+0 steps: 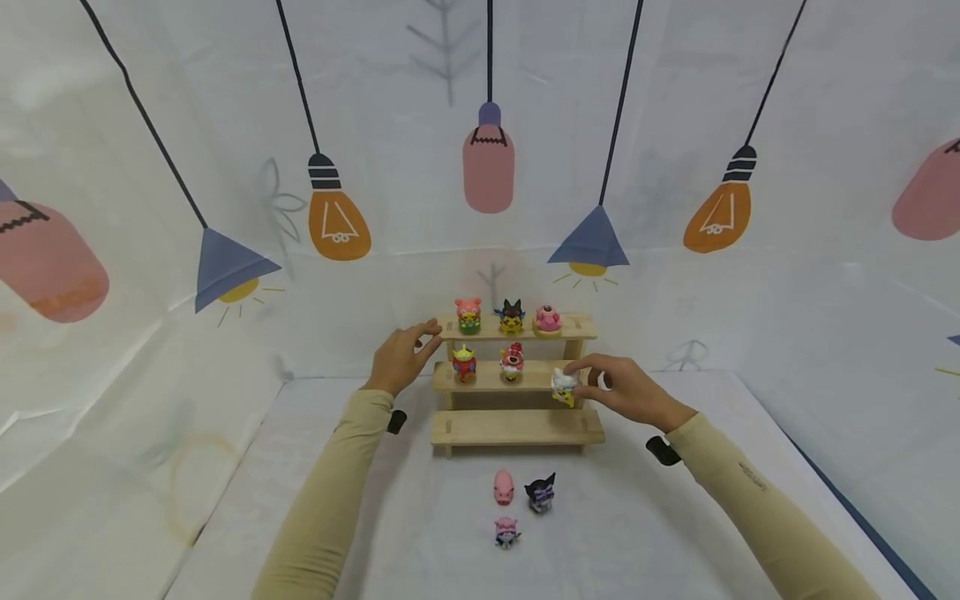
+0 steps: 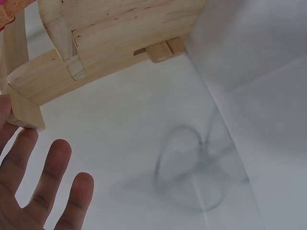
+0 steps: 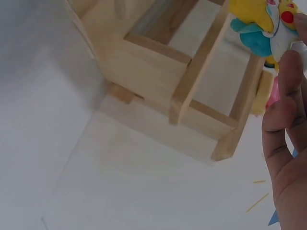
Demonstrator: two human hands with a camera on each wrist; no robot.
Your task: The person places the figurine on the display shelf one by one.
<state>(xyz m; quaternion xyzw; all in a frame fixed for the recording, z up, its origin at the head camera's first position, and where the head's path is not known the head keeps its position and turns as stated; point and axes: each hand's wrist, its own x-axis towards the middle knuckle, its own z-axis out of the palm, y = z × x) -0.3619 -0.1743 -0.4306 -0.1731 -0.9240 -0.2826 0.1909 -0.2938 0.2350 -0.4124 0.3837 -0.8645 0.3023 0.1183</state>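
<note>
A three-tier wooden shelf stands at the middle of the table. My right hand pinches a small white and yellow figurine at the right end of the middle tier; the right wrist view shows that figurine against my fingers. With straight fingers, my left hand touches the left end of the top tier. In the left wrist view its fingers are spread beside the shelf's wood. Three figurines stand on the top tier and two on the middle.
A pink pig, a black figurine and a pink-purple one stand on the white table in front of the shelf. A printed cloth backdrop with lamp drawings closes off the back and sides.
</note>
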